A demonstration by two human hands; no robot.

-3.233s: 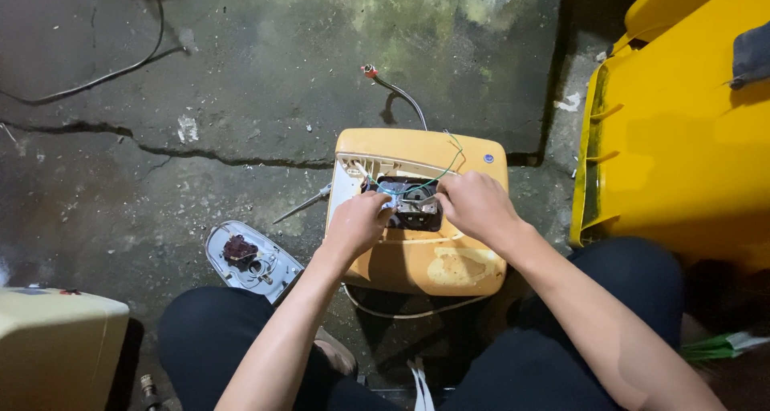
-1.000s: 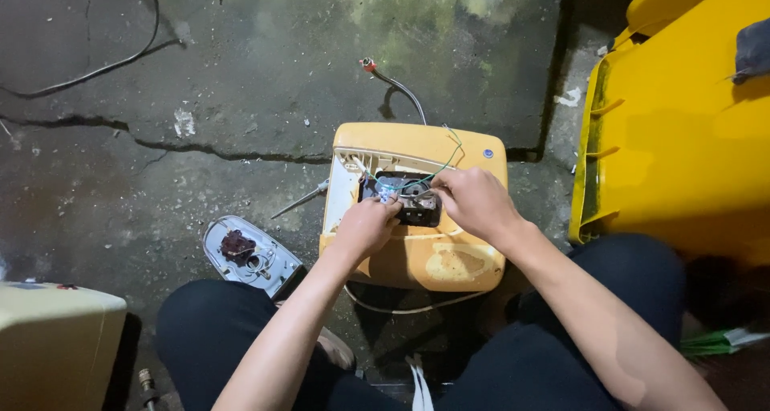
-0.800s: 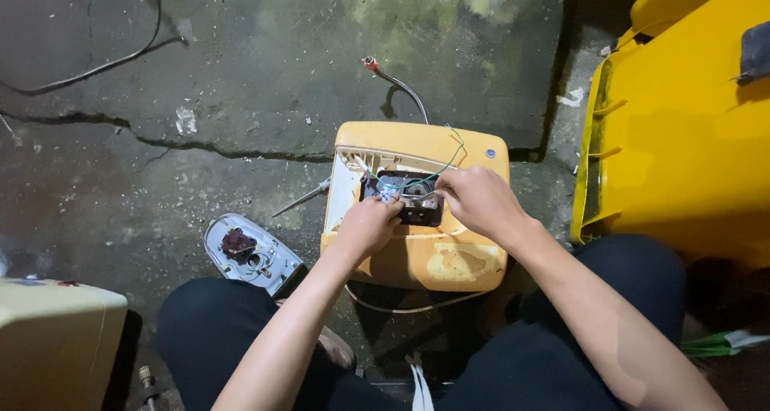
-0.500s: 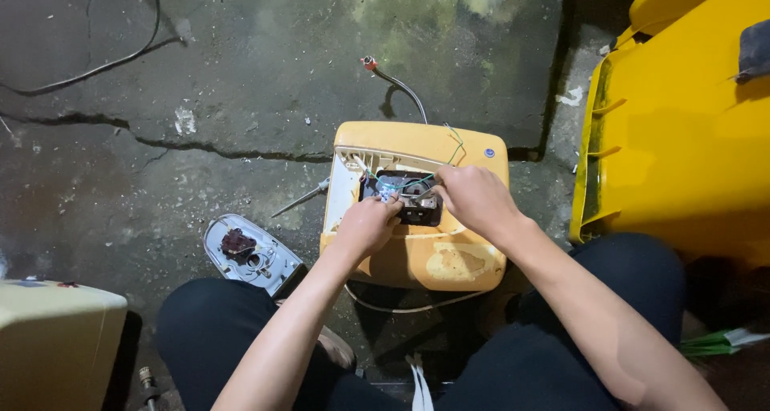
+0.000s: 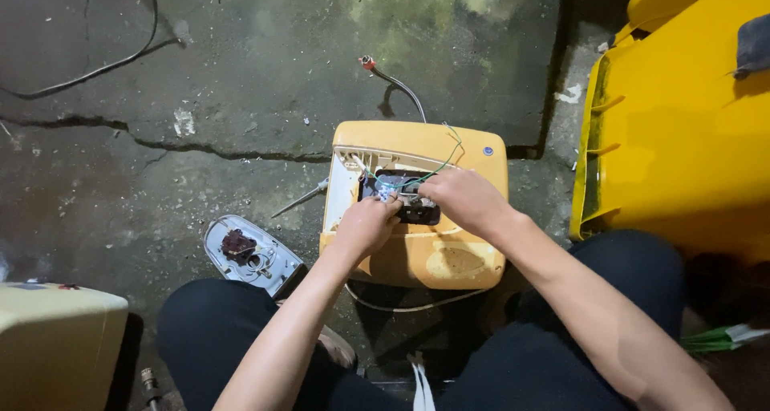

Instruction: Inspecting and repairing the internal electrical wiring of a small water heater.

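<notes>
Both hands work the yellow appliance casing (image 5: 417,259): left hand (image 5: 367,225) and right hand (image 5: 464,200) pinching the dark electrical module (image 5: 405,198); detached panel (image 5: 250,255) at eight o'clock.

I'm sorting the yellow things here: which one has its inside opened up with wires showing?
The yellow casing between the knees, under the left hand and right hand. The yellow bin to the right shows none.

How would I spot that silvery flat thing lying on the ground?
Start at the orange-yellow box both hands work on, in the middle of the cracked concrete floor. Look just left of it, beside the person's left knee: there lies the grey rounded cover plate. Unlike the thin screwdriver nearby, it is broad, pale and carries a dark reddish part.
</notes>
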